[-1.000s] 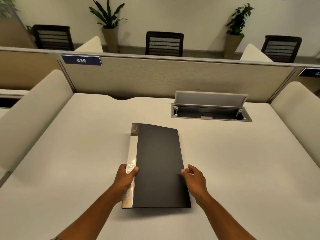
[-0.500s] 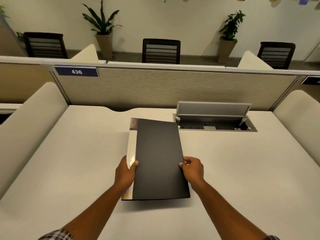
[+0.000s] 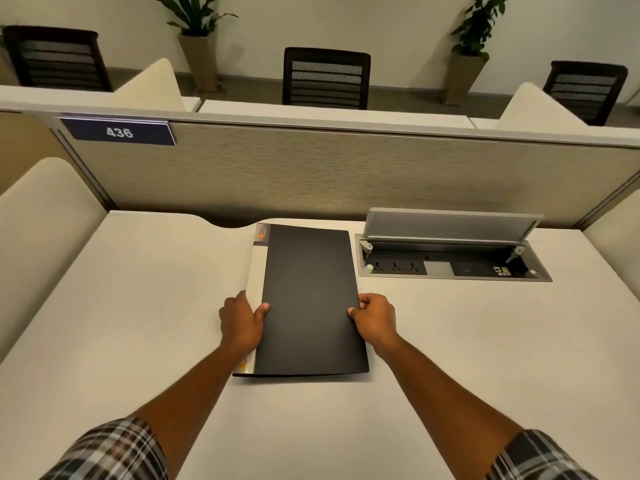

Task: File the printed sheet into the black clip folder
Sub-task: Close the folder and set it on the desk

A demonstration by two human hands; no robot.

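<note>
The black clip folder (image 3: 308,299) lies closed on the white desk (image 3: 138,306), its pale spine strip along the left edge. My left hand (image 3: 240,322) grips that spine edge, thumb on the cover. At the folder's right edge, my right hand (image 3: 375,318) holds on with the thumb on top. No printed sheet is visible.
An open power-socket box (image 3: 450,258) with a raised grey lid sits in the desk just right of the folder's far end. A fabric partition (image 3: 311,174) with a "436" label (image 3: 119,132) closes the back. Cream side dividers flank the desk.
The folder has slid away from me toward the partition with both hands on its sides. My right hand went from resting beside the edge to gripping it.
</note>
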